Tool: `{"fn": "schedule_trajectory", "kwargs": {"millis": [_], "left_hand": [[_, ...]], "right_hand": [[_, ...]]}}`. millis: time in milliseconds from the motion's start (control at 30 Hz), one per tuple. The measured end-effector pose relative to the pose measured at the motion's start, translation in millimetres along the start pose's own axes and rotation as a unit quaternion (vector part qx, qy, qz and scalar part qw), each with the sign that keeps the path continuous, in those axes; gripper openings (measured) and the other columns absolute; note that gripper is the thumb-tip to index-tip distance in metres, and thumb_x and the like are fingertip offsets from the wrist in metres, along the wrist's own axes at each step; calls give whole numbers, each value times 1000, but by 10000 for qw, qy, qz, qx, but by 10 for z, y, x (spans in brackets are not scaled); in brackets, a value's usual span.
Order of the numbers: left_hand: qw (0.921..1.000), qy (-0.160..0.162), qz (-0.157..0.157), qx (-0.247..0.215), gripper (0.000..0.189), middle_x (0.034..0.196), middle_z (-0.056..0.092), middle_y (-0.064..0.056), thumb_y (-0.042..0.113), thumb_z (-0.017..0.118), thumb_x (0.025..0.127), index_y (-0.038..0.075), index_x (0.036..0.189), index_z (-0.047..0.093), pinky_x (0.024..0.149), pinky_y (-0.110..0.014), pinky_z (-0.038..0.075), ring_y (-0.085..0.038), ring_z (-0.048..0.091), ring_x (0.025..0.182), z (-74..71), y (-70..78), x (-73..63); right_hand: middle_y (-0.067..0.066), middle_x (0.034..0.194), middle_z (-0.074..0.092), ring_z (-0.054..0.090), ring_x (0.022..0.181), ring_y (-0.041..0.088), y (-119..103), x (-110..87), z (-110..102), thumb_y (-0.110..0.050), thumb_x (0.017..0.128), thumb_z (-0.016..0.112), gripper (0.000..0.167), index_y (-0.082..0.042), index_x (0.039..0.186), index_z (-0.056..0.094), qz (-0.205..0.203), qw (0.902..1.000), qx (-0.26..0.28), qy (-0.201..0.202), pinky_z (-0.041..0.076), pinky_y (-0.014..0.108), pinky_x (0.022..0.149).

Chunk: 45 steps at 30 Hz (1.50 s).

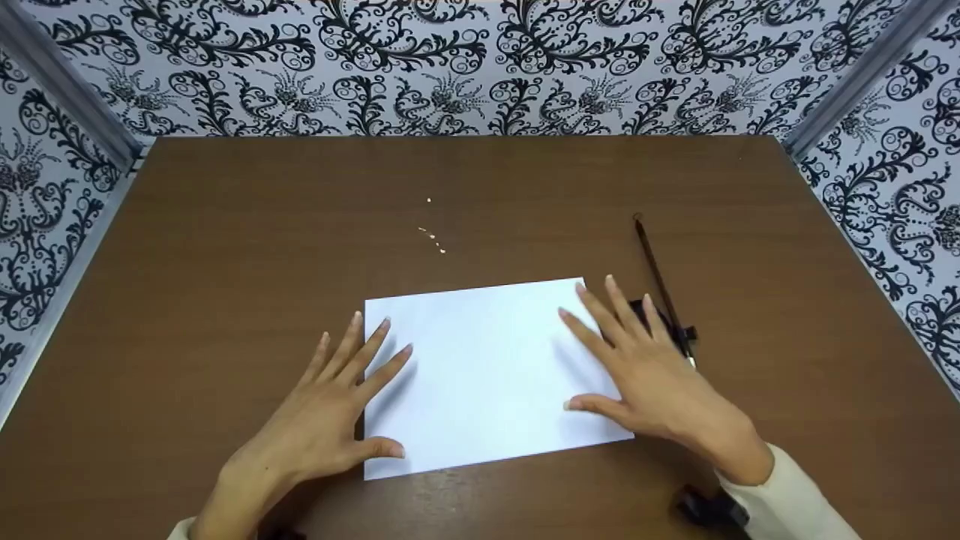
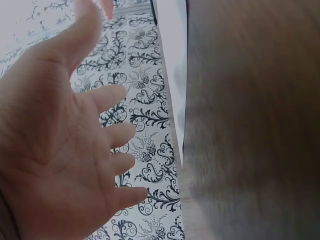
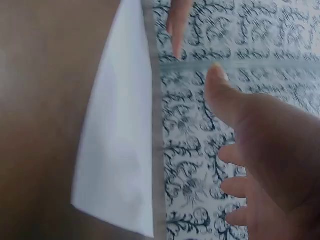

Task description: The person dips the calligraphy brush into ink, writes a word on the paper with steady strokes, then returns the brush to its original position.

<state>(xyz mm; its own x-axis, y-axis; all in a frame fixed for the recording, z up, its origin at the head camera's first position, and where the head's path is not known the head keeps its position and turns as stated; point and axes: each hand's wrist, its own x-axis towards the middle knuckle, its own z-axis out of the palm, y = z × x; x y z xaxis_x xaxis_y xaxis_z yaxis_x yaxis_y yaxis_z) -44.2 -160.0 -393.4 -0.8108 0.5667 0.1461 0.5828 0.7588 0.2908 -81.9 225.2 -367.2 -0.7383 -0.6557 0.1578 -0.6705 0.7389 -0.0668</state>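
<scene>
A blank white sheet of paper [image 1: 487, 375] lies slightly turned on the brown table. Over its left edge is my left hand [image 1: 322, 420], fingers straight and spread. My right hand [image 1: 652, 382] is spread in the same way over the right edge. Both wrist views show the palms raised above the paper [image 2: 172, 60], apart from it, with nothing held in the left hand [image 2: 65, 150] or the right hand [image 3: 265, 150]. Just beyond the right hand lies a thin dark brown brush-like stick [image 1: 656, 270] with a loop at its far end and a pale tip, partly hidden.
A small black object [image 1: 688, 334] sits under the stick, mostly covered by the right hand. Several tiny pale specks [image 1: 432, 237] dot the table [image 1: 262, 247] beyond the paper. Black-and-white patterned panels [image 1: 405, 67] stand behind the table and at both sides.
</scene>
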Motion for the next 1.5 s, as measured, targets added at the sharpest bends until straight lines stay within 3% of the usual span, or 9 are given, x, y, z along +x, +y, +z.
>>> {"fn": "schedule_trajectory", "kwargs": {"millis": [200, 300, 400, 533, 667, 867, 1067, 1167, 1500], "left_hand": [[9987, -295, -16, -425, 101, 159, 12, -9, 62, 72, 69, 21, 151, 30, 109, -62, 5, -37, -2, 144, 12, -56, 41], [9969, -508, -91, -602, 102, 159, 11, -9, 55, 76, 69, 20, 152, 29, 110, -61, 7, -37, 0, 144, 10, -71, 59], [9931, -783, -126, -861, 99, 159, 12, -10, 46, 78, 70, 18, 152, 29, 110, -59, 12, -38, 5, 143, 3, -74, 65], [9871, -1088, -144, -1163, 91, 158, 15, -11, 36, 78, 73, 14, 150, 33, 108, -59, 20, -39, 11, 142, -5, -57, 62], [9837, -1219, -237, -1297, 88, 158, 15, -9, 32, 78, 73, 13, 148, 36, 107, -60, 23, -37, 10, 143, -6, -52, 53], [9822, -1270, -314, -1350, 89, 159, 13, -8, 31, 78, 73, 14, 149, 35, 108, -59, 20, -34, 8, 144, 2, -78, 46], [9808, -1308, -308, -1417, 89, 159, 11, -7, 31, 77, 74, 15, 150, 33, 109, -58, 17, -33, 5, 144, 13, -100, 54], [9806, -1316, -307, -1417, 90, 159, 11, -7, 31, 77, 74, 15, 150, 32, 110, -58, 17, -33, 5, 144, 15, -108, 60], [9801, -1339, -331, -1427, 89, 159, 11, -6, 32, 77, 75, 16, 150, 33, 109, -59, 17, -34, 5, 144, 29, -106, 50]], "right_hand": [[9, 152, 33, 30, 138, 33, 283, 10, -124, -39, 83, 73, 79, -12, 148, 37, 32, 9949, 593, 817, 32, 58, 102], [13, 137, 51, 47, 125, 33, 457, 11, -178, -25, 84, 75, 65, -7, 140, 48, 449, 9854, 967, 1327, 40, 52, 97], [15, 120, 62, 58, 109, 32, 652, 0, -225, -18, 86, 73, 50, -2, 130, 56, 1150, 9711, 1368, 1581, 45, 49, 90], [17, 107, 67, 64, 96, 33, 893, -44, -265, -20, 89, 69, 39, 0, 122, 61, 2248, 9442, 1980, 1371, 50, 44, 82], [17, 104, 68, 65, 95, 34, 1070, -93, -232, -28, 92, 65, 41, 0, 121, 61, 3087, 9220, 2182, 833, 50, 27, 73], [19, 104, 67, 65, 93, 31, 1205, -92, -104, -31, 91, 65, 45, 1, 123, 60, 3677, 8967, 2455, 228, 49, 24, 67], [18, 104, 66, 66, 89, 26, 1216, -52, -34, -27, 90, 68, 47, 2, 125, 57, 4015, 8691, 2889, 23, 53, 21, 66], [19, 104, 67, 66, 87, 26, 1207, -39, -26, -24, 89, 69, 46, 2, 125, 56, 4068, 8634, 2984, 17, 54, 23, 66], [17, 99, 69, 67, 81, 24, 1185, -42, -47, -20, 89, 69, 44, 2, 125, 57, 4031, 8690, 2868, 93, 54, 23, 63]]}}
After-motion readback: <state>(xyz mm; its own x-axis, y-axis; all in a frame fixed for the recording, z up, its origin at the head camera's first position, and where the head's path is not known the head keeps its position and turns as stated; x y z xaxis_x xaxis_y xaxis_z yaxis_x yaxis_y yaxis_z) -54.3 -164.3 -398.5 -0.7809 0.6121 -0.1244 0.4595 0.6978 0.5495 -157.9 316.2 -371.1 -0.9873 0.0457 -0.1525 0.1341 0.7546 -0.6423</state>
